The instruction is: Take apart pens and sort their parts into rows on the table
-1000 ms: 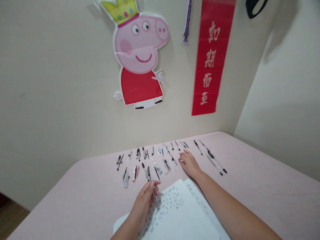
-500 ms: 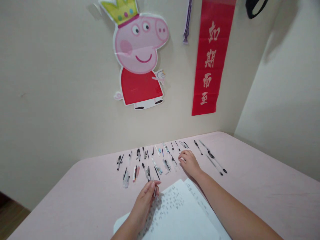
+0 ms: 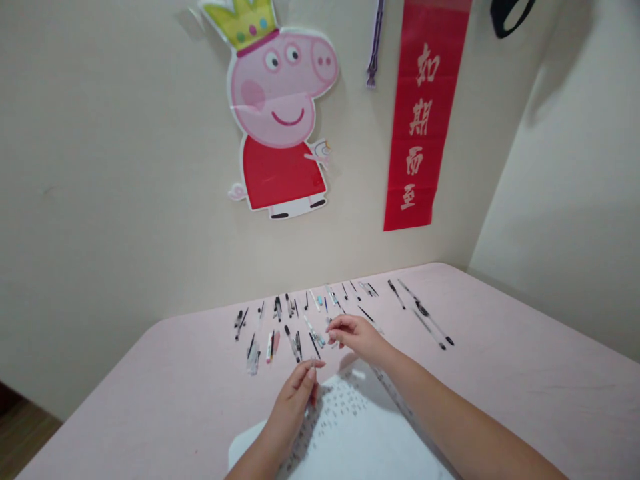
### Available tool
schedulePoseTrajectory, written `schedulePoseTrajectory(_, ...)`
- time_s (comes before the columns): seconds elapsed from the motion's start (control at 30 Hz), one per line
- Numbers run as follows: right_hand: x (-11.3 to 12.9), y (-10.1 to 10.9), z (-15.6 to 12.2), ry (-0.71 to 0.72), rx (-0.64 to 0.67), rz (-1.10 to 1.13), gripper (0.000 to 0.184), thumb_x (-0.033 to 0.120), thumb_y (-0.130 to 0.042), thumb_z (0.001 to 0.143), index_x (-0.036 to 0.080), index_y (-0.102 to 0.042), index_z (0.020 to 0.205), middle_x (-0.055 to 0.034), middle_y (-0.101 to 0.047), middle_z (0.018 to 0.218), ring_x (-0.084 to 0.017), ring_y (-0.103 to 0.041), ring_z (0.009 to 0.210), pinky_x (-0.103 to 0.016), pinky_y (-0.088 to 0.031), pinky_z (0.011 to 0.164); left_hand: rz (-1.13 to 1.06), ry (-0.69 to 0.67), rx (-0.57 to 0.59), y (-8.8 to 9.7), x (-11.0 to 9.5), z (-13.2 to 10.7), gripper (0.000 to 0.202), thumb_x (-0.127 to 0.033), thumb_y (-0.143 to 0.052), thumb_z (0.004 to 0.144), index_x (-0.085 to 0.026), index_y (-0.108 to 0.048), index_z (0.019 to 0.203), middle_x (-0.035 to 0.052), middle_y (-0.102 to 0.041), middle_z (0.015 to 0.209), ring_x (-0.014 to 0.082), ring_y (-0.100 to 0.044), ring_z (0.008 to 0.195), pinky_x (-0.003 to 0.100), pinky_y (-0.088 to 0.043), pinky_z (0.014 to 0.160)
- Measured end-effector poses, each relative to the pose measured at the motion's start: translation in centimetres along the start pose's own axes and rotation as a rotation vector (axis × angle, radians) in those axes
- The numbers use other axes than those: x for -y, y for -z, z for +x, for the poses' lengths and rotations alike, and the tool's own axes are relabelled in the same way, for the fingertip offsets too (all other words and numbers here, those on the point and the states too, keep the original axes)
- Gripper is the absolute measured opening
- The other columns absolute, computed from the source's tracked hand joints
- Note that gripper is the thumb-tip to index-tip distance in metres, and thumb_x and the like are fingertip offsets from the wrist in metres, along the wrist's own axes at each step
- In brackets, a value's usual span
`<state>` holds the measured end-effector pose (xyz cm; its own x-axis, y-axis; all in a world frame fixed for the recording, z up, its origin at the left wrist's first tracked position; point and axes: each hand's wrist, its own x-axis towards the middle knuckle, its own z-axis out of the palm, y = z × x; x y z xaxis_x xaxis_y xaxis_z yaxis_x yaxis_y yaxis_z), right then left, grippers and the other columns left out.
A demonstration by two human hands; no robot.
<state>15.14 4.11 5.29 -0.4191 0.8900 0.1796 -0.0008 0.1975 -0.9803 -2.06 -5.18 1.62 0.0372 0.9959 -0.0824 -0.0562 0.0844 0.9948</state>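
Observation:
My left hand (image 3: pixel 296 393) is closed over the left part of the written paper (image 3: pixel 390 427), its thumb and fingers round a thin clear pen barrel (image 3: pixel 313 364); most of the barrel is hidden. Farther out and to the right, my right hand (image 3: pixel 354 335) hovers with fingertips pinched together, and I cannot make out what is in them. It covers some pen parts behind it. A dark refill (image 3: pixel 367 313) lies just beyond its knuckles. Left of it are a clear and light-blue pen (image 3: pixel 314 331) and a black-capped pen (image 3: pixel 291 343).
Pens, caps and refills lie in rows on the pink tabletop (image 3: pixel 150 400), among them a pink-and-white pen (image 3: pixel 270 347). Long clear pens (image 3: pixel 433 319) rest at the right. Behind the table, the wall carries a cartoon pig cutout (image 3: pixel 283 120) and a red banner (image 3: pixel 425 120).
My right hand has moved left and nearer to my left hand, uncovering a dark refill. The barrel in my left hand has turned, so less of it shows.

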Motion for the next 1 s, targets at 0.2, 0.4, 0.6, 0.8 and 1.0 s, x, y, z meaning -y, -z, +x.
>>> schedulePoseTrajectory(0.2,1.1,-2.4,-1.1,-0.025,0.073,0.046,0.019,0.034,-0.070,0.068,0.016,-0.064,0.073,-0.0005,-0.063,0.068,-0.013,-0.058,0.066,-0.027,-0.045,0.065,0.068,-0.016,0.016,0.0,0.0,0.2,0.052,-0.066,-0.056,0.075,-0.020,-0.064,0.099,-0.0036,-0.048,0.063,0.0112,-0.044,0.059,0.023,-0.033,0.057)
schedulePoseTrajectory(0.4,1.4,-2.8,-1.4,-0.018,0.105,-0.049,0.012,0.028,-0.066,0.071,0.016,-0.064,0.072,0.0000,-0.063,0.068,-0.013,-0.061,0.064,-0.026,-0.046,0.063,0.091,-0.043,0.044,0.0,0.1,0.2,0.053,-0.066,-0.055,0.075,-0.019,-0.064,0.098,-0.0032,-0.047,0.064,0.0118,-0.043,0.061,0.024,-0.033,0.058)
schedulePoseTrajectory(0.6,1.2,-2.9,-1.4,0.039,0.110,-0.168,0.003,0.019,-0.065,0.071,0.017,-0.067,0.071,-0.0001,-0.062,0.074,-0.011,-0.059,0.066,-0.023,-0.046,0.065,0.103,-0.053,0.050,0.1,0.0,0.2,0.049,-0.065,-0.057,0.075,-0.018,-0.063,0.087,-0.0028,-0.047,0.064,0.0118,-0.042,0.061,0.024,-0.032,0.057)
schedulePoseTrajectory(0.8,0.9,-2.8,-1.4,0.045,0.129,-0.187,0.004,0.020,-0.068,0.070,0.016,-0.069,0.072,-0.0017,-0.063,0.077,-0.013,-0.059,0.073,-0.024,-0.045,0.066,0.087,-0.051,0.049,0.2,0.5,0.4,0.050,-0.065,-0.057,0.074,-0.018,-0.064,0.089,-0.0030,-0.047,0.063,0.0118,-0.042,0.061,0.024,-0.033,0.057)
schedulePoseTrajectory(1.0,1.3,-1.8,-1.1,0.125,0.100,-0.262,0.008,0.021,-0.061,0.075,0.017,-0.068,0.073,-0.0033,-0.065,0.079,-0.015,-0.060,0.075,-0.025,-0.045,0.068,0.071,-0.035,0.047,0.1,0.2,0.2,0.053,-0.066,-0.057,0.074,-0.019,-0.065,0.097,-0.0030,-0.047,0.062,0.0122,-0.043,0.060,0.024,-0.033,0.058)
